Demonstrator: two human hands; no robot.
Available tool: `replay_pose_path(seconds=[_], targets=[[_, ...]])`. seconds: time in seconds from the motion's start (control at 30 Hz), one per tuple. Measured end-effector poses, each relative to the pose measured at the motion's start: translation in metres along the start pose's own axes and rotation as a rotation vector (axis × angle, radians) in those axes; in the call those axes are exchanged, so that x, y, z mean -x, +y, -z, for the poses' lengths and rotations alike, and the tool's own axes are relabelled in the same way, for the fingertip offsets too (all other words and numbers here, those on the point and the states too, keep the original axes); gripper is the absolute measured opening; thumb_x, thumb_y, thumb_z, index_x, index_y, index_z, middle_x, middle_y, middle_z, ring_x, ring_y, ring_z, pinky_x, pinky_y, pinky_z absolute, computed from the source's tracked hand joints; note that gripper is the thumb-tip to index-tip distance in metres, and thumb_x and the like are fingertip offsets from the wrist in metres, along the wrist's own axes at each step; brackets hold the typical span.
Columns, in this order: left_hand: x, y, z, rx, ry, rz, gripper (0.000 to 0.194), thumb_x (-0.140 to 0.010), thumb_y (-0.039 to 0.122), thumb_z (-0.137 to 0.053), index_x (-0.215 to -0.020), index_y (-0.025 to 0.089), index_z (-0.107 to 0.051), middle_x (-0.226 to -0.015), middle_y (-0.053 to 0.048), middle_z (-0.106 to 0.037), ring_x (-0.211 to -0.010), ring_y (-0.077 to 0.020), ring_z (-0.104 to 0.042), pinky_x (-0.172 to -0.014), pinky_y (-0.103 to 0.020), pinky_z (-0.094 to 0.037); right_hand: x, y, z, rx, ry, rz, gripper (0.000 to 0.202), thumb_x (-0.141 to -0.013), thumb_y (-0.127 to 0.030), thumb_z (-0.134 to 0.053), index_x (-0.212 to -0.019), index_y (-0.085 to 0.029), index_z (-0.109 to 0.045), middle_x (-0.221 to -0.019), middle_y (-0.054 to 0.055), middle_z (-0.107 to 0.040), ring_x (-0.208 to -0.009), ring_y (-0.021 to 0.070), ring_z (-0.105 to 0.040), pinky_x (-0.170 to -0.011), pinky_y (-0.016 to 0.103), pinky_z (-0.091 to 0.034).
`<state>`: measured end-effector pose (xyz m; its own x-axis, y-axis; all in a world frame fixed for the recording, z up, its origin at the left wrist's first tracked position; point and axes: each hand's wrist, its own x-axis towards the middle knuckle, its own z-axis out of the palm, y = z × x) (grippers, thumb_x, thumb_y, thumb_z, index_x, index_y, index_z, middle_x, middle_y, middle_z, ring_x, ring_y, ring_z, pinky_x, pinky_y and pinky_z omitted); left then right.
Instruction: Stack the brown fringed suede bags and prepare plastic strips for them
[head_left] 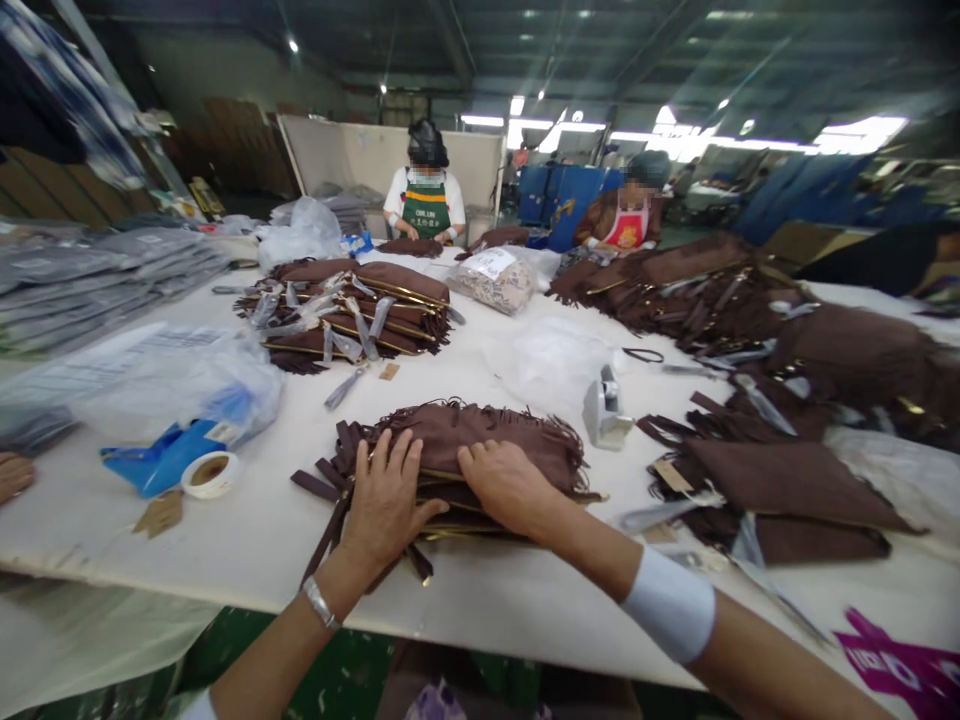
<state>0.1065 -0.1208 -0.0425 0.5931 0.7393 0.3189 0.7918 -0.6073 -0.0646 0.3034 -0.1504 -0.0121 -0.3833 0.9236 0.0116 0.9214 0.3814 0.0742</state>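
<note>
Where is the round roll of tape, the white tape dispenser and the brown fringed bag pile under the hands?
Round white tape roll (211,473), head view, top rim.
White tape dispenser (604,410), head view, body.
Brown fringed suede bag pile (495,432), head view, top flap.

Dark brown fringed bags (480,450) with gold trim lie on a white surface (262,520); blue tray (161,460), white tape roll (210,473), seemingly purple lettering (900,670).

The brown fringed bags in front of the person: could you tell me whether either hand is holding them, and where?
Neither closes a grip. The left hand and right hand lie flat, palms down, on top of the stack of brown fringed bags.
</note>
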Motion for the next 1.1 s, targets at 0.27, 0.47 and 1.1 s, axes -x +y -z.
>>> replay_pose_path(seconds=[0.27, 0.47, 1.1], targets=[[-0.003, -0.012, -0.008, 0.039, -0.019, -0.045, 0.071, -0.084, 0.065, -0.049, -0.13, 0.01, -0.049, -0.129, -0.021, -0.055, -0.117, -0.0388, -0.047, -0.094, -0.052, -0.039, 0.048, 0.012, -0.032, -0.22, 0.003, -0.039, 0.087, -0.082, -0.051, -0.061, -0.149, -0.014, -0.02, -0.149, 0.018, -0.035, -0.134, 0.0329, -0.034, -0.107, 0.047, -0.033], [-0.013, -0.019, -0.004, 0.053, -0.028, -0.059, 0.066, -0.085, 0.065, -0.047, -0.125, 0.014, -0.053, -0.12, -0.018, -0.059, -0.108, -0.0358, -0.052, -0.087, -0.047, -0.041, 0.038, 0.037, -0.006, -0.089, -0.121, -0.016, 0.038, -0.088, -0.021, -0.05, -0.125, -0.014, -0.049, -0.115, 0.014, -0.064, -0.104, 0.0258, -0.061, -0.084, 0.036, -0.047], [0.003, -0.031, 0.005, -0.082, -0.157, -0.163, 0.049, -0.091, 0.024, -0.045, -0.139, 0.015, -0.045, -0.127, -0.018, -0.055, -0.107, -0.0336, -0.05, -0.085, -0.047, -0.045, 0.053, 0.041, -0.05, -0.058, 0.093, -0.102, 0.088, -0.08, -0.058, -0.063, -0.146, -0.011, -0.029, -0.144, 0.023, -0.041, -0.132, 0.0348, -0.037, -0.104, 0.049, -0.035]])
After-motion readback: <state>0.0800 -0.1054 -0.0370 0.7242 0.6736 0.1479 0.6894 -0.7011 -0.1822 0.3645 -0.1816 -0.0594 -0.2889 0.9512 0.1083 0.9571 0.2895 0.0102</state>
